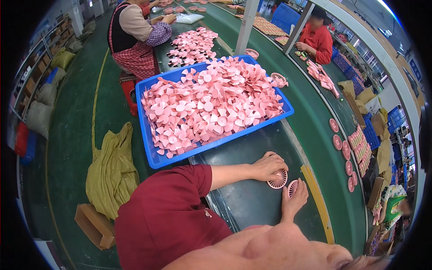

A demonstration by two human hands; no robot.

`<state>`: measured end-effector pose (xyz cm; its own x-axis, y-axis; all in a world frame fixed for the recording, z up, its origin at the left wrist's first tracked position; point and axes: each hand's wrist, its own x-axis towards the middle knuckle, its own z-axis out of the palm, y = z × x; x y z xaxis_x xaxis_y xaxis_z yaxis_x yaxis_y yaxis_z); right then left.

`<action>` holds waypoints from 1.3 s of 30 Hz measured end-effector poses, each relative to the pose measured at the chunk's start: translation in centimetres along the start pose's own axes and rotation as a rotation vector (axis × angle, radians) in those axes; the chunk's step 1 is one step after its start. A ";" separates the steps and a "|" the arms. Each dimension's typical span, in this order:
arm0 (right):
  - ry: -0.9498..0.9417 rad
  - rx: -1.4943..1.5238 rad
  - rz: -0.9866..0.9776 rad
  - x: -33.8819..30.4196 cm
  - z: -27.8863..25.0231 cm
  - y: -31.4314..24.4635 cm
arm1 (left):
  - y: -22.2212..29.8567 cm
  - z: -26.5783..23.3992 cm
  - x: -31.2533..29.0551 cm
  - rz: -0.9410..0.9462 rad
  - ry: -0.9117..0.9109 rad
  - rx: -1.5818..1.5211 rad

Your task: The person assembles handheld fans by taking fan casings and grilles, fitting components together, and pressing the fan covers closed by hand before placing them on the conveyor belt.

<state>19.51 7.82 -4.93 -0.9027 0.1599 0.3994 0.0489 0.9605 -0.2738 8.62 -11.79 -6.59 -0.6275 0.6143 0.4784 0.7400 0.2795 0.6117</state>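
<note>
My left hand (269,165) reaches in from the left, its fingers curled over the edge of a round pink fan grille (278,180) with radial slots. Just to the right and nearer me, my right hand (295,200) grips a second pink fan grille (292,187), tilted on its edge. Both grilles are low over the dark worktable (247,207), close beside each other. Beyond my hands stands a blue tray (216,143) heaped with pink fan blades (209,105).
A green conveyor belt (310,148) runs along the right, with pink discs (337,142) and pink grilles (279,80) by it. A metal post (247,27) rises beyond the tray. Co-workers (135,40) sit at the far left and right (317,38). An olive sack (112,166) and cardboard box (94,225) lie at left.
</note>
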 end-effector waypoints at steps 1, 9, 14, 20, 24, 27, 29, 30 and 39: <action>-0.002 0.002 -0.001 -0.2 0.0 -0.1 | 0.1 -0.1 -0.3 -0.010 -0.005 -0.003; 0.083 0.068 -0.077 0.0 -0.8 0.9 | 0.5 0.0 0.8 0.005 0.009 -0.069; 0.016 0.119 -0.114 1.2 -0.5 -0.8 | -0.5 -1.5 0.9 0.034 0.045 -0.083; -0.239 0.239 -0.092 0.2 -2.8 0.2 | 0.0 -0.4 2.5 -0.181 -0.036 -0.429; -0.290 0.425 -0.068 2.2 -5.0 1.9 | -1.0 0.0 3.1 -0.288 0.030 -0.569; -0.098 0.282 -0.057 5.3 -5.4 8.4 | -0.7 0.7 5.5 -0.298 0.024 -0.499; -0.025 0.227 0.044 8.1 -5.6 14.0 | 0.6 0.5 8.1 -0.272 0.007 -0.267; 0.053 0.164 0.074 9.2 -5.0 17.3 | 0.1 1.4 9.2 -0.197 0.049 -0.202; 0.095 -0.757 0.147 18.4 -5.6 48.9 | -2.7 7.0 14.6 0.014 0.154 -0.118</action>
<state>7.71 59.03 -6.09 -0.8258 0.2835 0.4876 0.4746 0.8164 0.3290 -0.81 1.57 -5.64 -0.6534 0.4952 0.5726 0.7213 0.1775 0.6695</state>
